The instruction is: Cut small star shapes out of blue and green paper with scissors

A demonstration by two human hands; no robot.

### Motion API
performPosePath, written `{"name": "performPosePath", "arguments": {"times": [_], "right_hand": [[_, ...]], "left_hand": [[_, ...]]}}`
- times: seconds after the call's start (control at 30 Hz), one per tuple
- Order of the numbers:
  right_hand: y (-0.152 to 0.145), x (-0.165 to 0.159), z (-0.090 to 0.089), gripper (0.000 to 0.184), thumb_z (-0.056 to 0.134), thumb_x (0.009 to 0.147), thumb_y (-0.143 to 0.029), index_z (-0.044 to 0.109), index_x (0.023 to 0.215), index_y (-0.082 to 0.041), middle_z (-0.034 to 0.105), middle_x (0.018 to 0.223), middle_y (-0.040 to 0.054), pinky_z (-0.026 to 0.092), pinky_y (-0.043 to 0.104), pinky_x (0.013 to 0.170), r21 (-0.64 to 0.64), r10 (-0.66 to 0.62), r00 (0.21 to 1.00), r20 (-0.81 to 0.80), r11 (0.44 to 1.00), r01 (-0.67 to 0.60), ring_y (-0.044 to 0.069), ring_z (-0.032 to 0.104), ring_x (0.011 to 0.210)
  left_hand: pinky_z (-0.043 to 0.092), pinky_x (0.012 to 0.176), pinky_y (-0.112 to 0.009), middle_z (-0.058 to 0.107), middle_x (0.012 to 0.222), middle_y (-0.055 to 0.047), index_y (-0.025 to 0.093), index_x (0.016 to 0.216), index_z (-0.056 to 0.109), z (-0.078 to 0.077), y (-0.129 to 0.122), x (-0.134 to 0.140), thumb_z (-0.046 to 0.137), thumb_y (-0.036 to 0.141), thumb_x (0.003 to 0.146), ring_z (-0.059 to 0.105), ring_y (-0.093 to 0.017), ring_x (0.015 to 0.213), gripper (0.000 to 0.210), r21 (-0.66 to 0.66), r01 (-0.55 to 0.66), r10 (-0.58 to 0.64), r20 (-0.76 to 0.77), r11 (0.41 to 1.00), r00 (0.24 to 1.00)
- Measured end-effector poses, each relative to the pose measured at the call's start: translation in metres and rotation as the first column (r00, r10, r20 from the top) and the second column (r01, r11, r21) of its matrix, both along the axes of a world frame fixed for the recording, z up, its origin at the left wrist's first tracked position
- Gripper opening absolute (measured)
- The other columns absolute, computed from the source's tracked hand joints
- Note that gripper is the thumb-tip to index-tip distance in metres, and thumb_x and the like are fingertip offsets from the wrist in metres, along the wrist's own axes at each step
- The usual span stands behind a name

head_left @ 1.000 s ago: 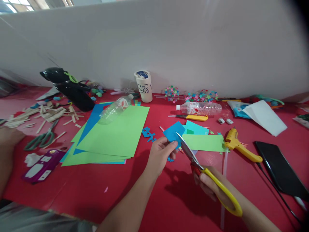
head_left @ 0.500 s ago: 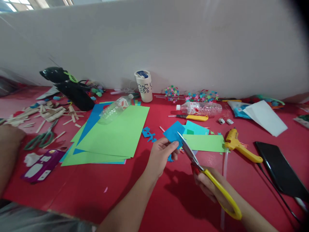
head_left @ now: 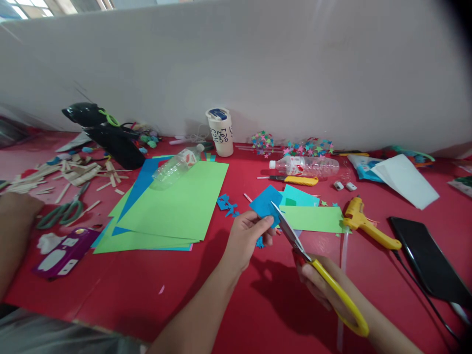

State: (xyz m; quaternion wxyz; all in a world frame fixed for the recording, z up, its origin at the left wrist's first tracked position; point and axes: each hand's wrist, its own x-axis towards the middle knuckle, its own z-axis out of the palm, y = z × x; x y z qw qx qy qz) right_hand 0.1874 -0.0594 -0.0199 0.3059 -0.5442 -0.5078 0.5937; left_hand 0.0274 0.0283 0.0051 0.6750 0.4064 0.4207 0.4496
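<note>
My left hand (head_left: 248, 236) pinches the lower edge of a small piece of blue paper (head_left: 266, 200) between thumb and fingers. My right hand (head_left: 317, 280) is wrapped round the handles of yellow-handled scissors (head_left: 295, 241). Their blades point up and left, with the tips lying over the blue paper's right part. Just beyond lie a light green paper strip (head_left: 313, 218) and a turquoise paper sheet (head_left: 300, 195). Blue paper scraps (head_left: 227, 205) rest on the red table (head_left: 147, 300) left of the held piece.
Green and blue sheets (head_left: 173, 211) lie at left with a plastic bottle (head_left: 177, 167) on top. At right are a yellow glue gun (head_left: 368, 223), a phone (head_left: 429, 258) and a box cutter (head_left: 295, 180). A cup (head_left: 220, 132) stands by the wall. Another person's arm (head_left: 16, 231) rests at far left.
The paper and scissors hold almost the same place in both frames. At far left, the other person's hand has shifted slightly to the right.
</note>
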Motion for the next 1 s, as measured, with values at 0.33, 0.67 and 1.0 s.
{"name": "performPosePath", "arguments": {"times": [0.33,0.67,1.0], "right_hand": [[0.0,0.003,-0.008,0.051,0.04,0.075,-0.072,0.032,0.063,-0.022,0.028,0.039,-0.0111,0.012,0.02,0.03,-0.026,-0.033,0.999,0.039,0.999,0.034,0.003,0.023,0.029],[0.0,0.0,-0.003,0.051,0.04,0.075,-0.071,0.032,0.062,-0.022,0.031,0.038,-0.0104,0.015,0.02,0.031,-0.017,-0.042,0.996,0.08,0.999,0.043,0.004,0.026,0.029],[0.001,0.002,-0.015,0.05,0.043,0.074,-0.07,0.034,0.063,-0.022,0.031,0.038,-0.0108,0.014,0.02,0.03,-0.013,-0.051,0.995,0.089,0.999,0.052,0.003,0.024,0.029]], "left_hand": [[0.037,0.041,-0.02,0.058,0.05,0.002,0.014,0.063,0.057,0.001,0.0,-0.002,0.063,0.029,0.07,0.048,-0.007,0.038,0.017,0.005,0.014,-0.014,-0.016,1.0,1.0],[0.044,0.048,-0.021,0.057,0.058,0.003,0.016,0.07,0.055,0.0,0.004,-0.006,0.058,0.024,0.074,0.054,-0.008,0.046,0.01,0.068,-0.025,0.022,0.043,0.997,0.999],[0.034,0.043,-0.015,0.056,0.061,0.004,0.015,0.071,0.054,-0.008,0.008,-0.009,0.06,0.025,0.076,0.046,-0.002,0.043,0.013,-0.046,0.079,-0.071,0.161,0.996,0.984]]}}
